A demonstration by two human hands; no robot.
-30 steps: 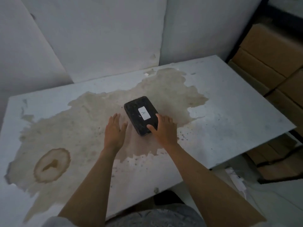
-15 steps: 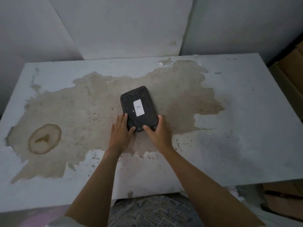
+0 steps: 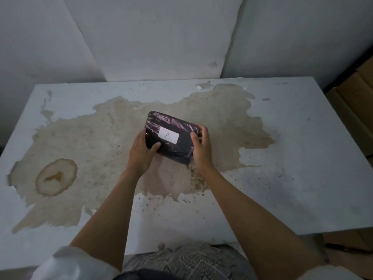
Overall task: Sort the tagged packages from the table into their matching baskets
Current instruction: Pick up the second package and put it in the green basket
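- You're working in dim, flat light with a cool grey cast — no hard shadows anywhere.
- Just beneath your right hand (image 3: 201, 148) and left hand (image 3: 141, 156), only a faint, soft shadow falls on the table (image 3: 302, 178).
- The package (image 3: 171, 136) between your hands shows weak sheen on its wrap — no real glare.
- Far from your hands, edges bow outward and soften.

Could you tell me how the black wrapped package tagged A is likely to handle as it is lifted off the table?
The package is wrapped in glossy, crinkled film, so it may be slippery. The left hand and right hand each grip an end, perhaps for security. Its blocky shape shows no sag between them, so it is probably fairly stiff. Being flat-sided, it is unlikely to roll.
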